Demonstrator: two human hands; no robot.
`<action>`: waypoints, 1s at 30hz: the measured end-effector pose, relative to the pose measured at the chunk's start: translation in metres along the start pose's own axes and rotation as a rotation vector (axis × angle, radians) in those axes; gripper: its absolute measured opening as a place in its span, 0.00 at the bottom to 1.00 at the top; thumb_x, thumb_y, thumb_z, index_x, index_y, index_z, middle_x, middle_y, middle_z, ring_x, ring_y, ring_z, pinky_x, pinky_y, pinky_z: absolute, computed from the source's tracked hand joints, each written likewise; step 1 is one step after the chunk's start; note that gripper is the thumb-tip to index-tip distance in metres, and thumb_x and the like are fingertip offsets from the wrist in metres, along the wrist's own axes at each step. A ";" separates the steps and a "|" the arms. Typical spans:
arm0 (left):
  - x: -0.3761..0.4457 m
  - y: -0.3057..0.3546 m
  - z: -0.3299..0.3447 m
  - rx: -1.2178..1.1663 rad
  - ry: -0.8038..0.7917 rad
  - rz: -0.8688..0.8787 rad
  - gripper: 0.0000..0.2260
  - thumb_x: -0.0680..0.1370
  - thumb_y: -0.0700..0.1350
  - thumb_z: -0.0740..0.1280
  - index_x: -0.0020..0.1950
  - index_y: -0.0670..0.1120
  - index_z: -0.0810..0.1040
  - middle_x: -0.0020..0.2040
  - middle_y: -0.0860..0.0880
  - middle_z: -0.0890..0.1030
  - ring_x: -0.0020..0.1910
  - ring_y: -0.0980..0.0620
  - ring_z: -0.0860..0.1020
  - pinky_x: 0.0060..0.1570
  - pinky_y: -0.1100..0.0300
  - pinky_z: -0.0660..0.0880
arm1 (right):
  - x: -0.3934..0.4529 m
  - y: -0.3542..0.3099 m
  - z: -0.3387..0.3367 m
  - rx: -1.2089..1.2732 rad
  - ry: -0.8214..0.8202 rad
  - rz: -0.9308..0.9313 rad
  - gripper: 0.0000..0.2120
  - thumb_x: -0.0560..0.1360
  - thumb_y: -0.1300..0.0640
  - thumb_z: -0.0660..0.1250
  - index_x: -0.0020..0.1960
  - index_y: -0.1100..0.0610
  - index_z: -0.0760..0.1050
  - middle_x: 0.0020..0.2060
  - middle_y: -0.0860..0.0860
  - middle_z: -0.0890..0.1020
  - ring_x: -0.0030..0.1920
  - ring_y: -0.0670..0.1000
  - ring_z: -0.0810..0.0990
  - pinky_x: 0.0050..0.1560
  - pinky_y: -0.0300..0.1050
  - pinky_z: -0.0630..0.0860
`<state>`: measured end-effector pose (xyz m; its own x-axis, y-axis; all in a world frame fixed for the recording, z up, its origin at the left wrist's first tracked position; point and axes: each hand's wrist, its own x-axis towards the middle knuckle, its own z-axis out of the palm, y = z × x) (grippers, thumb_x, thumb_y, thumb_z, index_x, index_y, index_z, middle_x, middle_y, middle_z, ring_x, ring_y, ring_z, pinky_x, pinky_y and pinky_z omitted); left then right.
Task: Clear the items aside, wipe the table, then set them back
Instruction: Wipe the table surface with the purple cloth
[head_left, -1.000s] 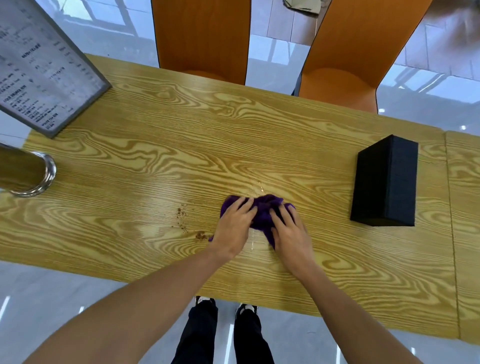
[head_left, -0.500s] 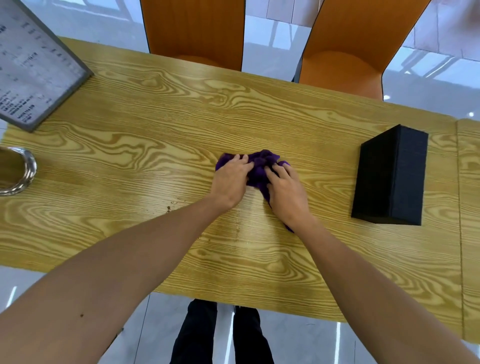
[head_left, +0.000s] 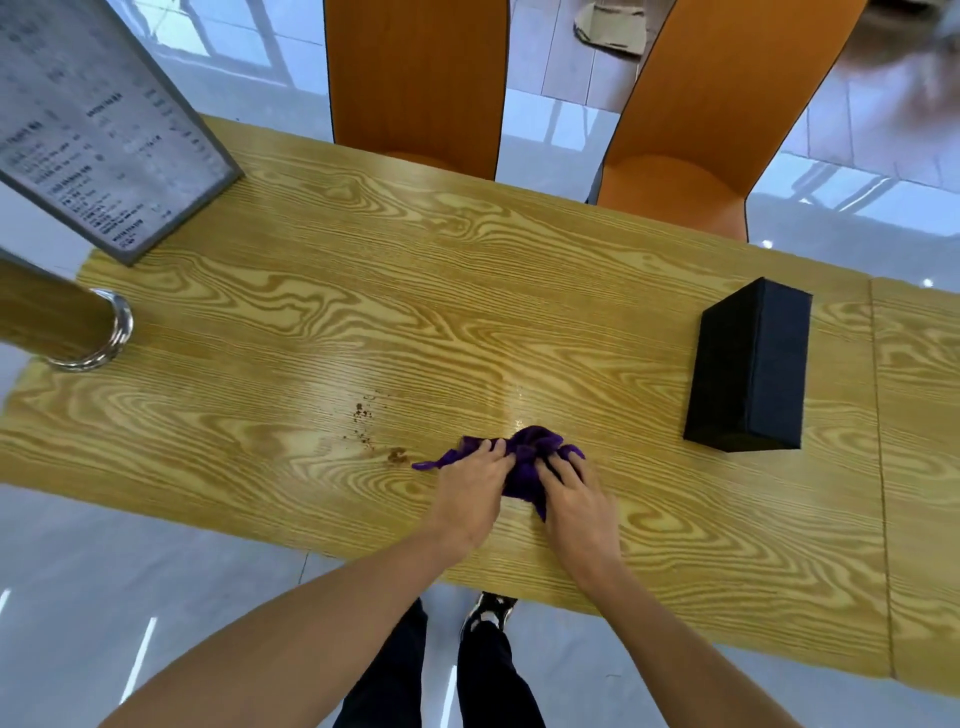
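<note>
A crumpled purple cloth (head_left: 527, 457) lies on the wood-grain table (head_left: 363, 322) near its front edge. My left hand (head_left: 467, 493) and my right hand (head_left: 576, 499) both press down on the cloth, fingers spread over it. Brown crumbs and a small stain (head_left: 396, 455) sit just left of the cloth. A wet streak (head_left: 514, 400) shines on the table behind the cloth. A black box (head_left: 748, 364) stands at the right. A grey framed menu stand (head_left: 104, 156) leans at the far left corner, with a metal-rimmed wooden cylinder (head_left: 67, 327) at the left edge.
Two orange chairs (head_left: 415, 78) (head_left: 691, 130) stand behind the far edge of the table. A seam (head_left: 880, 441) splits the tabletop at the right. The floor is glossy tile, and my legs and shoes (head_left: 488, 613) show below the front edge.
Both hands have pulled the purple cloth back toward the front edge after pushing it away across the table. The box, menu stand and cylinder stay where they were.
</note>
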<state>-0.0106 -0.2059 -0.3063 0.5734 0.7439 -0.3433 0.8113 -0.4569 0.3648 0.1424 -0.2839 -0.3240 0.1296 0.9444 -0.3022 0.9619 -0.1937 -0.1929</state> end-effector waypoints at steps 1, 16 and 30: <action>-0.009 0.002 0.004 -0.004 -0.013 -0.002 0.17 0.80 0.40 0.65 0.69 0.51 0.74 0.74 0.52 0.72 0.73 0.53 0.69 0.53 0.52 0.81 | -0.010 -0.002 0.002 0.001 0.010 0.000 0.30 0.63 0.59 0.82 0.64 0.56 0.80 0.62 0.52 0.82 0.65 0.60 0.78 0.51 0.54 0.83; -0.031 -0.010 0.027 0.007 0.049 0.052 0.24 0.72 0.37 0.75 0.67 0.48 0.77 0.70 0.50 0.76 0.70 0.53 0.73 0.46 0.60 0.80 | -0.024 -0.004 0.022 0.052 0.033 -0.066 0.31 0.70 0.65 0.75 0.72 0.57 0.73 0.73 0.52 0.74 0.75 0.60 0.67 0.62 0.55 0.79; 0.080 -0.039 -0.030 0.013 0.119 0.004 0.11 0.78 0.38 0.67 0.60 0.48 0.78 0.67 0.49 0.76 0.69 0.48 0.72 0.51 0.49 0.80 | 0.099 -0.010 -0.015 0.042 0.078 -0.053 0.25 0.78 0.61 0.68 0.74 0.57 0.71 0.74 0.54 0.71 0.77 0.61 0.62 0.69 0.57 0.72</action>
<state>0.0000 -0.1139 -0.3223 0.5594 0.7944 -0.2365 0.8110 -0.4656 0.3542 0.1492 -0.1848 -0.3381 0.0982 0.9711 -0.2177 0.9573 -0.1519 -0.2458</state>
